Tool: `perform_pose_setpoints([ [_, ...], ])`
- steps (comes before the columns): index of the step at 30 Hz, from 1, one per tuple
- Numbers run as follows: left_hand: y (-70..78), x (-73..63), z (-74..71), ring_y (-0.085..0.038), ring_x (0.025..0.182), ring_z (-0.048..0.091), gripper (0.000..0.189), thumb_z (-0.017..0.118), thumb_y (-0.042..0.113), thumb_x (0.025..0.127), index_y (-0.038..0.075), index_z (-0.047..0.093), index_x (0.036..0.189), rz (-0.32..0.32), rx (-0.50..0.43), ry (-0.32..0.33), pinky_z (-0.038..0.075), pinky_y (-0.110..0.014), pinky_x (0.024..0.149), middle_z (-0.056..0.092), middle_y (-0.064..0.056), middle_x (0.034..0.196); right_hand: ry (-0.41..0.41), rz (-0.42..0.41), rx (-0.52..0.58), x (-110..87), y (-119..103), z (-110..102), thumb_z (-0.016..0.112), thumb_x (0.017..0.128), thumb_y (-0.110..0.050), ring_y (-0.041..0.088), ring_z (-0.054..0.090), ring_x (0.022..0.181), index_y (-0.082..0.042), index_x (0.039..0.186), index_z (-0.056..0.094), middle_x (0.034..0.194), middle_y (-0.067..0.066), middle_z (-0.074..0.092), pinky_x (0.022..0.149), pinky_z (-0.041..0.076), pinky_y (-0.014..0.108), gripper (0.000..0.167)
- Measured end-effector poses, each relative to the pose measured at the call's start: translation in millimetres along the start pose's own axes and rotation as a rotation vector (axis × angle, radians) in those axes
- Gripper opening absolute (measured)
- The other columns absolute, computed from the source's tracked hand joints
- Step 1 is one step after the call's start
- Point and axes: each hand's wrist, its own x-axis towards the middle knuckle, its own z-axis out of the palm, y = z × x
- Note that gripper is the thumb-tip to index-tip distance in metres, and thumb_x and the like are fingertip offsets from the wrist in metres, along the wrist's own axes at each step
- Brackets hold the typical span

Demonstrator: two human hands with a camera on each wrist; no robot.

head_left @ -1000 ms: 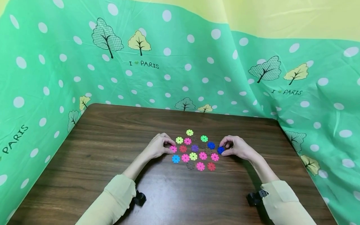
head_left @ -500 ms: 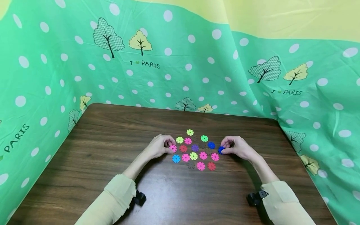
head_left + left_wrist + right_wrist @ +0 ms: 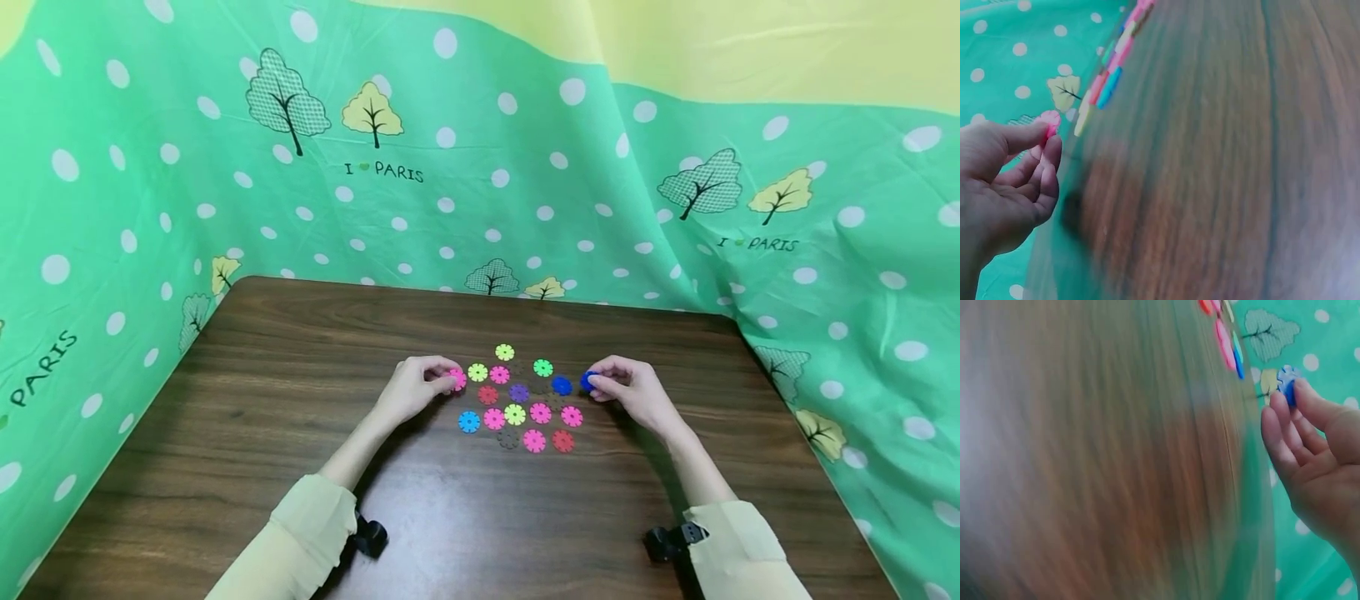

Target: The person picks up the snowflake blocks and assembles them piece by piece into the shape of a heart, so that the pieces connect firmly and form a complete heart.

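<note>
We saw the left hand (image 3: pixel 411 388), its grip pinching a pink disc (image 3: pixel 457 380), at the left fringe of the cluster (image 3: pixel 515 414), and the right hand (image 3: pixel 632 390), its grip pinching a blue disc (image 3: pixel 588 381), at the right fringe. Both discs looked clear of the table (image 3: pixel 315 358), so we judged a slip the likeliest mishap: they were small and thin, leaving little to pinch. A low sweep inward could have nudged the yellow disc (image 3: pixel 477 372) just beside the pink one, or the other blue disc (image 3: pixel 562 386) on the right. A brown disc (image 3: pixel 508 437) in the front row nearly matched the wood, so we thought it easy to miss and bump. The table was dark, streaked wood, shining pale toward its near side. Around it hung a green cloth (image 3: pixel 420 225) with white dots, printed trees (image 3: pixel 288 93) and PARIS lettering (image 3: pixel 384 172), yellow along the top.
</note>
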Motion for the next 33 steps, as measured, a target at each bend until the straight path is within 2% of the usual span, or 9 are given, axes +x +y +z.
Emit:
perform_pose_setpoints([
  [4,3.8,-2.4,-1.8,-0.017,0.065,0.065,0.023,0.072,0.018,0.097,0.012,0.077,0.119,-0.026,-0.081,0.002,0.051,-0.026,0.056,0.078,-0.005,0.084,0.056,-0.05,0.076,1.1,-9,13,0.064,0.1,-0.005,0.016,0.077,0.076,0.012,0.108,0.067,0.092,0.014,0.075,0.071,0.064,0.031,0.019],
  [7,7.9,-3.5,-2.4,-0.022,0.054,0.057,0.027,0.07,0.02,0.099,0.013,0.075,0.125,-0.034,-0.127,0.01,0.048,-0.027,0.048,0.077,-0.008,0.085,0.074,-0.066,0.102,1.0,-18,23,0.064,0.1,-0.005,0.015,0.077,0.076,0.011,0.109,0.067,0.094,0.017,0.074,0.073,0.064,0.033,0.018],
  [10,12.1,-4.0,-2.5,-0.018,0.046,0.049,0.029,0.068,0.019,0.1,0.012,0.073,0.128,-0.014,-0.168,0.019,0.045,-0.027,0.045,0.076,-0.011,0.088,0.091,-0.066,0.14,1.4,-29,34,0.064,0.1,-0.007,0.016,0.077,0.078,0.01,0.109,0.068,0.096,0.022,0.073,0.075,0.064,0.035,0.019],
  [15,16.5,-4.3,-2.1,-0.008,0.042,0.04,0.03,0.065,0.017,0.102,0.008,0.071,0.13,0.047,-0.189,0.021,0.04,-0.024,0.044,0.072,-0.017,0.089,0.097,-0.055,0.19,4.9,-44,53,0.066,0.1,-0.01,0.017,0.077,0.08,0.009,0.109,0.068,0.096,0.017,0.075,0.077,0.064,0.032,0.021],
  [17,19.3,-5.5,-1.8,-0.009,0.046,0.042,0.03,0.064,0.016,0.102,0.008,0.071,0.131,0.061,-0.186,0.029,0.04,-0.023,0.049,0.07,-0.018,0.088,0.093,-0.052,0.2,5.7,-48,60,0.067,0.099,-0.01,0.016,0.077,0.081,0.008,0.109,0.068,0.096,0.016,0.076,0.077,0.064,0.03,0.02],
  [20,25.2,-7.6,-0.3,-0.019,0.06,0.054,0.03,0.063,0.014,0.102,0.01,0.071,0.131,0.067,-0.198,0.047,0.045,-0.024,0.06,0.07,-0.017,0.089,0.096,-0.052,0.21,5.7,-54,69,0.067,0.099,-0.009,0.016,0.078,0.081,0.006,0.109,0.069,0.099,0.022,0.075,0.078,0.063,0.028,0.018],
  [25,35.0,-9.9,6.3,-0.038,0.086,0.068,0.028,0.066,0.012,0.101,0.011,0.072,0.128,0.039,-0.305,0.085,0.057,-0.035,0.078,0.074,-0.013,0.095,0.107,-0.066,0.24,4.6,-62,79,0.067,0.099,-0.008,0.024,0.079,0.084,0.006,0.108,0.069,0.099,0.024,0.075,0.08,0.064,0.033,0.017],
  [29,43.8,-11.3,10.0,-0.039,0.084,0.068,0.019,0.07,0.011,0.097,0.009,0.075,0.116,0.019,-0.352,0.124,0.058,-0.031,0.075,0.074,-0.014,0.094,0.098,-0.089,0.275,2.5,-69,87,0.067,0.099,-0.006,0.026,0.079,0.087,0.007,0.108,0.069,0.098,0.018,0.076,0.082,0.063,0.036,0.017],
  [33,53.0,-12.9,10.7,-0.038,0.08,0.066,0.014,0.073,0.012,0.095,0.009,0.076,0.108,0.013,-0.344,0.139,0.051,-0.02,0.069,0.073,-0.012,0.092,0.105,-0.113,0.303,0.9,-78,94,0.068,0.098,-0.006,0.027,0.079,0.087,0.006,0.109,0.069,0.099,0.023,0.076,0.083,0.063,0.034,0.016],
])
